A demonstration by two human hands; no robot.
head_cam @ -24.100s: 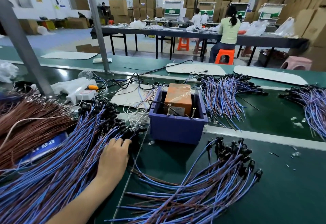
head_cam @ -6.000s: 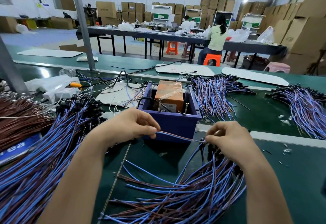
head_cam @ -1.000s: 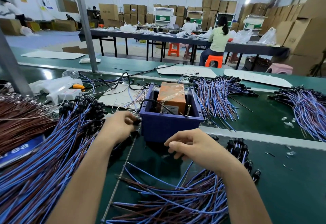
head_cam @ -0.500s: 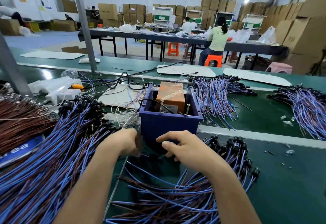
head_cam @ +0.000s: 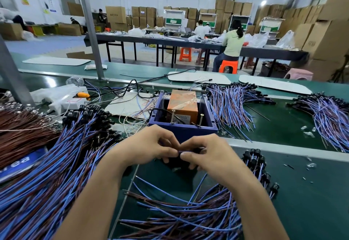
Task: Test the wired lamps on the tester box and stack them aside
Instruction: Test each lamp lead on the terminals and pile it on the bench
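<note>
The tester box [head_cam: 184, 130] is a dark blue bin holding an orange unit [head_cam: 182, 105] with two upright screws at its near edge. Just in front of it my left hand [head_cam: 149, 147] and my right hand [head_cam: 209, 156] meet fingertip to fingertip and pinch one wired lamp [head_cam: 184, 152] between them; only a short bit of blue wire shows. A large heap of blue and brown wired lamps [head_cam: 62, 171] lies to the left. A smaller pile [head_cam: 198, 215] lies under my right forearm.
More wired-lamp bundles lie behind the box [head_cam: 232, 102] and at the far right [head_cam: 328, 115]. A brown wire heap [head_cam: 20, 132] fills the left edge. A white power strip [head_cam: 66, 103], black cables, a metal post [head_cam: 90, 28] and small clear caps [head_cam: 307, 132] sit on the green bench.
Both hands have lifted from the bench in front of the box and come together, now pinching a lamp's wire between their fingertips.
</note>
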